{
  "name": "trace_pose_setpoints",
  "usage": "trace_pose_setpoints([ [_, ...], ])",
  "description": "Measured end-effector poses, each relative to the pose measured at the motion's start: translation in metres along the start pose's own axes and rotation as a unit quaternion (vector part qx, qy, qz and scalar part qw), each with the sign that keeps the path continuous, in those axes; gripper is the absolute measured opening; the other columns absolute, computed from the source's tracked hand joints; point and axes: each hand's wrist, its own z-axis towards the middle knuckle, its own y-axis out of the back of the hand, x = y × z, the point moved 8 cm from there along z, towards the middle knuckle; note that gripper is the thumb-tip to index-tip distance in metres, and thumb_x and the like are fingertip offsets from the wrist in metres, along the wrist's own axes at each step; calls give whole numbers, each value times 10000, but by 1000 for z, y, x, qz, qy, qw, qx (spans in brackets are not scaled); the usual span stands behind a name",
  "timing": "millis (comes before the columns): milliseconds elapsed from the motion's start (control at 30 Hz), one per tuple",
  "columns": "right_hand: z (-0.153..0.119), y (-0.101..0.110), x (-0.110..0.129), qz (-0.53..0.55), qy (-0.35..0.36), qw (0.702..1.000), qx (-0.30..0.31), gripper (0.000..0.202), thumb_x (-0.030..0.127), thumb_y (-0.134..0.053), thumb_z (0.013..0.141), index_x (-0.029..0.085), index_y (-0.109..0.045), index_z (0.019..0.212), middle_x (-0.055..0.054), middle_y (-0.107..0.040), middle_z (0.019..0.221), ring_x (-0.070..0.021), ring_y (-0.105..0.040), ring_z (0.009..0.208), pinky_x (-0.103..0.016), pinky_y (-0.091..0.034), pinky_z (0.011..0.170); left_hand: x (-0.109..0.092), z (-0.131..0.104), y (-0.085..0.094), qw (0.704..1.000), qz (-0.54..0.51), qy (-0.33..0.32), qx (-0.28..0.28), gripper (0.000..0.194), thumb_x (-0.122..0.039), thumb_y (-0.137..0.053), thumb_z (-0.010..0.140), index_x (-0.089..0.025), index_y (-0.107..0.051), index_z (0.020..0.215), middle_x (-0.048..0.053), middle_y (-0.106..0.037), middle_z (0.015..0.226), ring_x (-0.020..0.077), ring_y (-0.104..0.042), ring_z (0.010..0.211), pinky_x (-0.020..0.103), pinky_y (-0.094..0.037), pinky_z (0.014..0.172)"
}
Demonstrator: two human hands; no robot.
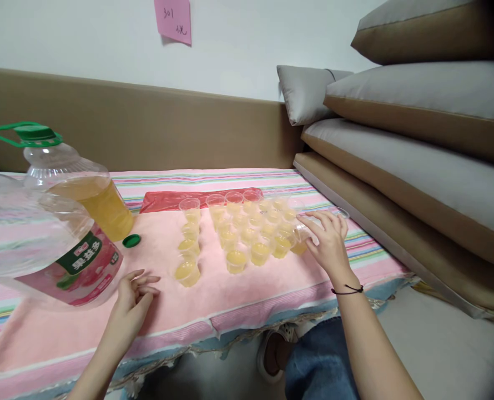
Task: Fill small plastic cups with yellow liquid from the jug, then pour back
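A pink cloth point(213, 300), striped at its back and sides and fringed along the front, carries rows of clear plastic cups point(236, 259) of yellow drink, gathered between the left hand point(134, 300) and the right hand point(329, 239). One file stands nearest the left hand, just to its right; a larger block stretches to the right hand's fingers. A red plastic sheet point(164, 201) lies beyond both hands, behind the cups. Left of the left hand sits a pink-labelled bottle point(91, 261), partly hiding a half-full bottle point(114, 214) behind it. A green cap point(131, 240) lies past the left fingertips.
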Motion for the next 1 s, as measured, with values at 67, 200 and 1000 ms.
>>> trace_pose_setpoints([
  [67, 0, 0, -1, -2, 0, 1000, 0, 531, 54, -548, 756, 299, -632, 1220, -68, -624, 1240, -297, -505, 1197, -579, -224, 1107, 0, 0, 0, 1000, 3, 0, 1, 516, -343, -659, 641, -229, -393, 1069, 32, -625, 978, 159, -633, 701, 378, -508, 751],
  [200, -2, 0, -4, -3, -6, 1000, -8, 508, 76, -550, 767, 293, -624, 1220, -76, -615, 1246, -301, -505, 1203, -571, -236, 1095, 0, 0, 0, 1000, 6, 3, 0, 518, -351, -655, 637, -228, -390, 1065, 35, -623, 981, 163, -635, 695, 386, -506, 750],
  [1000, -36, -23, -170, 366, -416, 803, -220, 591, 462, -806, 579, 186, -602, 1060, -134, -648, 1202, -286, -648, 1071, -495, -490, 961, 15, 13, 14, 999, -2, 43, -25, 611, -422, -760, 539, -238, -458, 1038, 41, -664, 969, 209, -664, 678, 396, -564, 694],
])
